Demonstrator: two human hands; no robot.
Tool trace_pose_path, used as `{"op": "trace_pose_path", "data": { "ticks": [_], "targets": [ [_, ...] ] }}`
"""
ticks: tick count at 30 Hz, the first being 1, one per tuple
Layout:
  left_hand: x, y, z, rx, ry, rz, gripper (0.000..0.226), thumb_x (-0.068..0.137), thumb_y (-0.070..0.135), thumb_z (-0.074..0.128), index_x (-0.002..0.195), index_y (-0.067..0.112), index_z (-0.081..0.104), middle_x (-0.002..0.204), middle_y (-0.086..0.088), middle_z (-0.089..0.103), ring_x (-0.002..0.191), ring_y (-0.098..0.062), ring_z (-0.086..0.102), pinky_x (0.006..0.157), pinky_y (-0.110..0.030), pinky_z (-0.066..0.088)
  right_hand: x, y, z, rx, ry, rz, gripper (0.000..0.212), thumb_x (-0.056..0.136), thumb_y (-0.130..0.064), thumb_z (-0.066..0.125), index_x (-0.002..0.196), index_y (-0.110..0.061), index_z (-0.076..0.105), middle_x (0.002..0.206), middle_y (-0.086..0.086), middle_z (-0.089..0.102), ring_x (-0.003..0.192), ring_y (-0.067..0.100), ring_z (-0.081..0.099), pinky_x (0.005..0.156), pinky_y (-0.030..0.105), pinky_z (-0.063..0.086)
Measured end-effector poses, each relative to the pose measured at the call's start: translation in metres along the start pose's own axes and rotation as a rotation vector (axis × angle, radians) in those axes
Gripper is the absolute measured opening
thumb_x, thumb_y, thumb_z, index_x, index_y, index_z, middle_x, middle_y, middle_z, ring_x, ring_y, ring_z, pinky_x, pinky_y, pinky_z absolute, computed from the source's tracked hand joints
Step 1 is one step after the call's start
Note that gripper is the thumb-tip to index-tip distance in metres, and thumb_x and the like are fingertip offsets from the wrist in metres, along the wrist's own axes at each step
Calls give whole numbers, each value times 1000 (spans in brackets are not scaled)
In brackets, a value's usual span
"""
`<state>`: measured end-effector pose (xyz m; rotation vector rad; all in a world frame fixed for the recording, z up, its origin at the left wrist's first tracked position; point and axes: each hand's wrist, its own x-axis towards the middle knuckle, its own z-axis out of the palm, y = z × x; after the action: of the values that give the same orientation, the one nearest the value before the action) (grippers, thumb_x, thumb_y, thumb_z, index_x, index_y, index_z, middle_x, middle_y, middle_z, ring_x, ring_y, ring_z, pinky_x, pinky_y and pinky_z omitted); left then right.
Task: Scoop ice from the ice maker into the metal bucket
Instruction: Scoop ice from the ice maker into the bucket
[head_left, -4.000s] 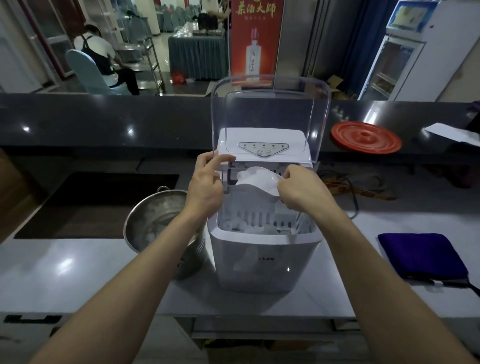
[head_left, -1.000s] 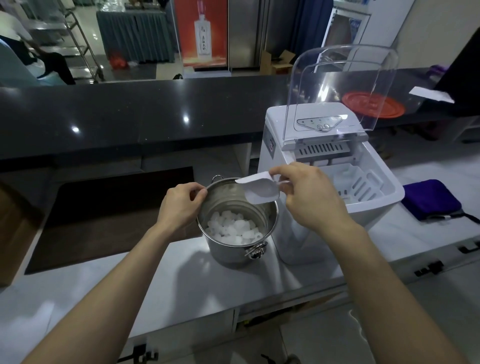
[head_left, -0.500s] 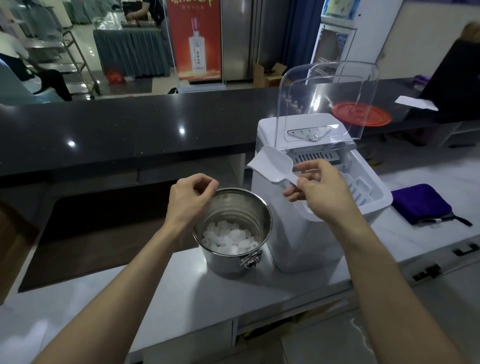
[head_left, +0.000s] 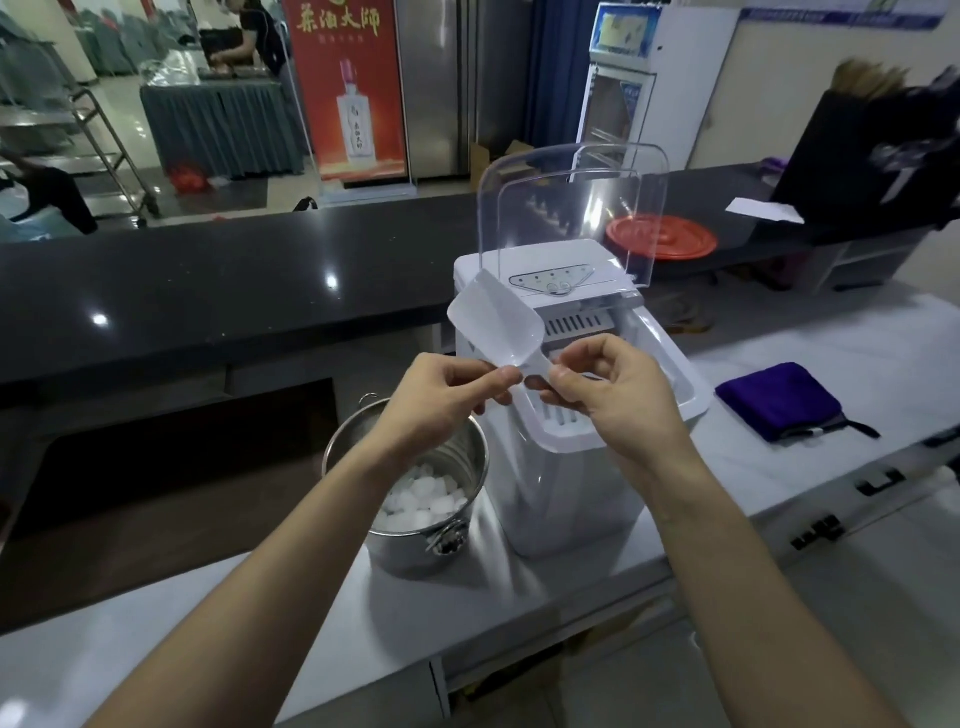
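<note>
A white ice maker (head_left: 566, 483) stands on the grey counter with its clear lid (head_left: 571, 208) raised. Left of it sits the metal bucket (head_left: 415, 540), partly filled with ice cubes (head_left: 421, 501). A white plastic scoop (head_left: 493, 325) is held up empty in front of the ice maker, bowl pointing up and left. My right hand (head_left: 608, 395) pinches its handle, and my left hand (head_left: 441, 400) pinches the handle's base from the left, above the bucket.
A folded purple cloth (head_left: 779, 400) lies on the counter to the right. A red round lid (head_left: 662, 236) and a white paper (head_left: 763, 210) rest on the raised black bar top (head_left: 208, 280) behind. A dark recessed sink (head_left: 156, 467) lies left of the bucket.
My left hand left the bucket rim and rose to pinch the scoop handle alongside my right hand. The empty scoop lifted from over the bucket to in front of the ice maker.
</note>
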<state>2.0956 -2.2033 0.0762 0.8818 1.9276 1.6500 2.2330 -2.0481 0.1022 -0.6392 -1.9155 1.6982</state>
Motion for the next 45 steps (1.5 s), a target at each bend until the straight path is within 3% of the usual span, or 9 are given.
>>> {"op": "trace_pose_path", "data": {
  "ticks": [9,15,18,21,25,33,37,40,45],
  "targets": [
    [10,8,45,-251,80,35,20,90,34,83,97,16,87,72,4,67,66,-11,45,62,-24,39,7,4,-26,-27,-38,-43,28,89,-10,85,106,-5,62,90,6,82,87,24,80,89,43,64],
    [18,17,71,-229,147,1,19,94,31,81,100,14,86,68,11,63,62,-6,46,64,-23,38,21,3,-47,-65,-82,-86,35,88,-13,87,106,-1,60,81,5,81,77,17,79,73,27,61],
    [19,19,73,-179,172,25,19,100,31,76,99,14,82,75,6,67,67,-6,54,68,-24,42,28,6,-58,-97,-113,-107,33,86,-11,88,104,-1,62,81,6,81,78,20,80,74,33,64],
    [24,23,73,-92,236,37,20,106,28,69,106,9,75,86,-1,72,74,-12,60,74,-32,47,42,15,-80,-149,-93,-156,23,87,-10,87,95,-3,67,80,9,79,75,21,80,77,43,66],
    [27,30,71,16,259,-11,18,113,13,52,114,-4,58,94,-15,79,74,-23,72,58,-30,48,67,29,-107,-278,-38,-227,16,90,-17,85,90,-17,70,79,-1,77,77,16,77,78,44,65],
    [26,18,69,489,384,-44,13,109,19,60,97,22,66,69,12,70,63,-10,60,69,-36,52,116,56,-126,-567,1,-481,15,93,-25,81,96,-23,66,95,-10,66,93,10,64,78,21,58],
    [24,22,67,660,420,-70,14,107,23,63,96,31,68,76,17,71,69,-1,66,64,-20,50,128,66,-127,-676,-24,-517,25,88,-25,84,107,-20,69,111,-4,60,107,17,58,91,30,52],
    [30,26,65,791,373,-98,12,107,28,63,98,31,71,88,12,73,82,-13,69,78,-38,56,133,71,-123,-689,-114,-449,36,88,-23,85,120,-17,68,128,-5,54,113,13,57,97,23,45],
    [41,35,70,1051,231,-159,14,106,37,59,102,36,73,89,13,73,87,-19,67,82,-46,58,132,74,-119,-663,-104,-411,30,97,-6,70,126,-14,68,141,-9,48,117,8,57,94,1,35]
  ]
}}
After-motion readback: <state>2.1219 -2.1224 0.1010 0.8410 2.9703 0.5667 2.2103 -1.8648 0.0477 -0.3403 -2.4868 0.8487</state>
